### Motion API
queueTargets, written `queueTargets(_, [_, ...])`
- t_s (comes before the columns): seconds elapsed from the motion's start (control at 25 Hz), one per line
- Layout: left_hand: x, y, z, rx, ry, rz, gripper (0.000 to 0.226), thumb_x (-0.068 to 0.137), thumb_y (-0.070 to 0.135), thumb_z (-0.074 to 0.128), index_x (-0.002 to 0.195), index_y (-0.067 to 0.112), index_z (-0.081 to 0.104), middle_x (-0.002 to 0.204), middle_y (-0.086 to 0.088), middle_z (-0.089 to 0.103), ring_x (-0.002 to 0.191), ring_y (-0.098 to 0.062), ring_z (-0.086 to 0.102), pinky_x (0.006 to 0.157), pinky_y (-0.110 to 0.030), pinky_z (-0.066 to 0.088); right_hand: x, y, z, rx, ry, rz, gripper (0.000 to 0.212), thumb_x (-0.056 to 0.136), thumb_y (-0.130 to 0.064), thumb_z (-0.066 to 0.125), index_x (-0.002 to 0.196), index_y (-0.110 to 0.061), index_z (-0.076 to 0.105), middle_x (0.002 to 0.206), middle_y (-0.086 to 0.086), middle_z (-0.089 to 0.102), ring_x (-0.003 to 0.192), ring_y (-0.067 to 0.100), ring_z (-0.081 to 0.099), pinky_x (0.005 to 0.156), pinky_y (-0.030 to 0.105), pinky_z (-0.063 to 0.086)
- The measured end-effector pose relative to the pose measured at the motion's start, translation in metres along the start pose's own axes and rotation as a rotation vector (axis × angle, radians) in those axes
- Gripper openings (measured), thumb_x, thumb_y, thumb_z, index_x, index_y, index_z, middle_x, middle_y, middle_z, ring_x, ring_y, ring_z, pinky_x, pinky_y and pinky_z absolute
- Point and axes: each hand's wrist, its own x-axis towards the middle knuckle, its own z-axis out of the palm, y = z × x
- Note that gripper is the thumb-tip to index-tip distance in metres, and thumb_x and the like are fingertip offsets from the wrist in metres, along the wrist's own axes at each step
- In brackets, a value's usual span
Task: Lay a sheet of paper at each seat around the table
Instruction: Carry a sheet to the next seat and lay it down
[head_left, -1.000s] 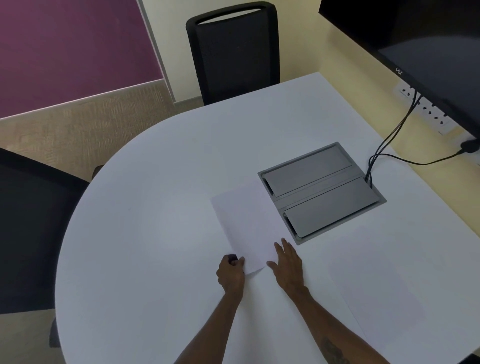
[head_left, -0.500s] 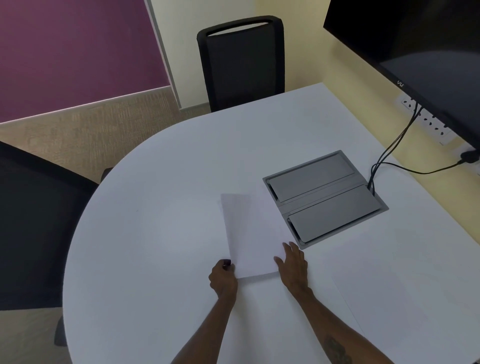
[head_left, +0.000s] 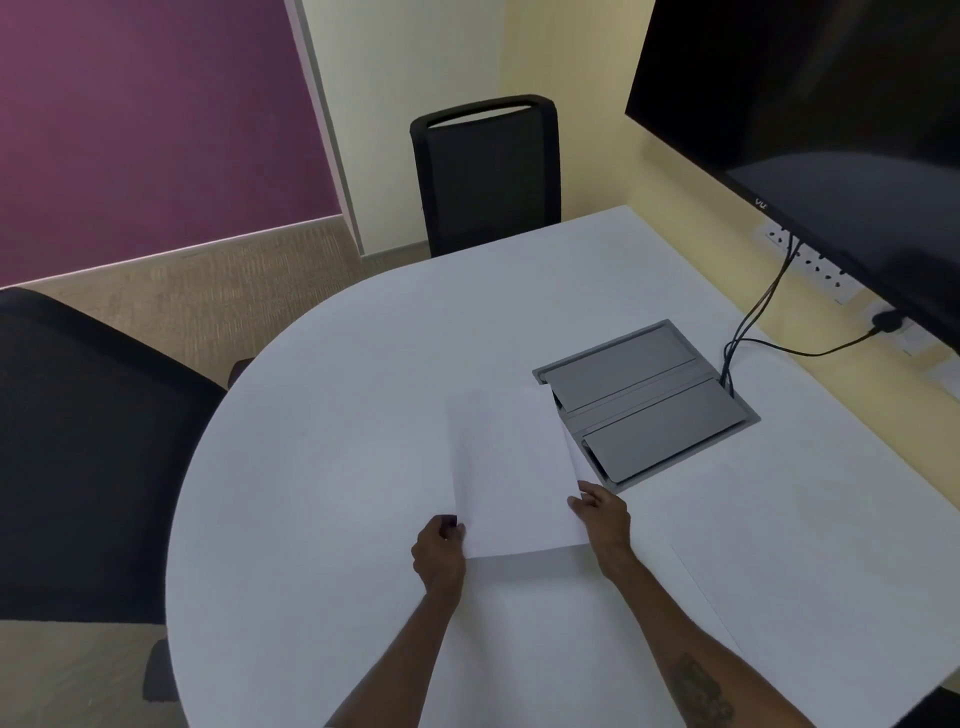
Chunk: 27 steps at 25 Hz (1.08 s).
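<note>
Left hand (head_left: 439, 551): it pinches the near left corner of the white sheet of paper (head_left: 511, 467); a second ago it was a closed fist beside this corner.
Right hand (head_left: 602, 514): fingers half open, tips on the right edge of the sheet; before, it lay flat on the near edge.
Paper: between the two hands, stretching away from them over the white rounded table (head_left: 322, 467). Its far right corner now covers the corner of the grey metal cable box (head_left: 649, 400); earlier it only touched it.
Second paper (head_left: 810, 613): flat on the table, to the right of the right hand, not moved.
</note>
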Motion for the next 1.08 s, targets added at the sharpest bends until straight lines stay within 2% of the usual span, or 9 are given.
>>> queueTargets(0.12, [-0.002, 0.0, -0.017, -0.017, -0.019, 0.006, 0.018, 0.092, 0.018, 0.062, 0.108, 0.015, 0.071, 0.103, -0.007, 0.076, 0.098, -0.028, 0.068, 0.087, -0.036, 0.053, -0.023, 0.001, 0.006, 0.062, 0.041, -0.019, 0.031, 0.087, 0.001, 0.068, 0.117, 0.0, 0.07, 0.092, 0.008, 0.065, 0.087, 0.02, 0.058, 0.084, 0.027, 0.045])
queueTargets(0.28, [-0.004, -0.006, -0.044, 0.002, -0.06, 0.019, 0.022, 0.093, 0.018, 0.059, 0.112, 0.015, 0.07, 0.108, -0.007, 0.075, 0.103, -0.028, 0.067, 0.09, -0.036, 0.052, -0.059, 0.011, 0.017, 0.13, 0.1, -0.033, 0.029, 0.089, -0.002, 0.068, 0.118, 0.001, 0.07, 0.107, 0.016, 0.071, 0.101, 0.028, 0.064, 0.094, 0.033, 0.05])
queueTargets(0.44, [-0.008, -0.014, -0.069, -0.002, -0.062, 0.031, 0.026, 0.092, 0.017, 0.056, 0.113, 0.014, 0.072, 0.109, -0.008, 0.074, 0.104, -0.03, 0.067, 0.092, -0.036, 0.052, -0.09, 0.018, 0.03, 0.21, 0.127, -0.04, 0.026, 0.091, -0.006, 0.068, 0.116, -0.001, 0.07, 0.111, 0.013, 0.071, 0.1, 0.021, 0.062, 0.096, 0.03, 0.048])
queueTargets(0.68, [-0.008, -0.033, -0.109, -0.017, -0.063, 0.086, 0.025, 0.092, 0.016, 0.055, 0.11, 0.012, 0.073, 0.105, -0.009, 0.074, 0.101, -0.031, 0.066, 0.09, -0.038, 0.053, -0.133, 0.031, 0.058, 0.323, 0.145, -0.016, 0.025, 0.09, -0.008, 0.068, 0.114, -0.002, 0.071, 0.109, 0.01, 0.07, 0.101, 0.02, 0.062, 0.096, 0.031, 0.048])
queueTargets(0.76, [-0.011, -0.043, -0.129, -0.031, -0.052, 0.111, 0.025, 0.092, 0.015, 0.055, 0.109, 0.013, 0.073, 0.105, -0.009, 0.074, 0.101, -0.031, 0.066, 0.089, -0.037, 0.052, -0.155, 0.035, 0.069, 0.362, 0.136, -0.002, 0.024, 0.09, -0.009, 0.069, 0.114, -0.004, 0.071, 0.105, 0.009, 0.07, 0.096, 0.02, 0.061, 0.092, 0.033, 0.049])
queueTargets(0.88, [-0.014, -0.061, -0.164, -0.031, -0.03, 0.144, 0.024, 0.092, 0.014, 0.054, 0.109, 0.013, 0.073, 0.105, -0.01, 0.074, 0.099, -0.031, 0.066, 0.088, -0.037, 0.052, -0.192, 0.05, 0.093, 0.403, 0.112, 0.014, 0.022, 0.09, -0.01, 0.069, 0.111, -0.007, 0.072, 0.095, 0.008, 0.069, 0.086, 0.019, 0.06, 0.077, 0.031, 0.049])
queueTargets(1.0, [-0.019, -0.085, -0.201, -0.054, -0.024, 0.172, 0.023, 0.094, 0.016, 0.055, 0.11, 0.013, 0.072, 0.105, -0.01, 0.073, 0.1, -0.032, 0.066, 0.091, -0.04, 0.054, -0.231, 0.064, 0.116, 0.435, 0.077, 0.032, 0.022, 0.09, -0.011, 0.069, 0.111, -0.005, 0.071, 0.101, 0.013, 0.072, 0.09, 0.025, 0.064, 0.084, 0.039, 0.052])
queueTargets(1.08, [-0.019, -0.099, -0.223, -0.053, -0.013, 0.198, 0.022, 0.095, 0.016, 0.056, 0.11, 0.012, 0.072, 0.106, -0.009, 0.073, 0.101, -0.031, 0.066, 0.092, -0.042, 0.054, -0.249, 0.072, 0.13, 0.417, 0.058, 0.046, 0.021, 0.089, -0.01, 0.069, 0.109, -0.004, 0.071, 0.101, 0.014, 0.072, 0.09, 0.026, 0.065, 0.082, 0.039, 0.053])
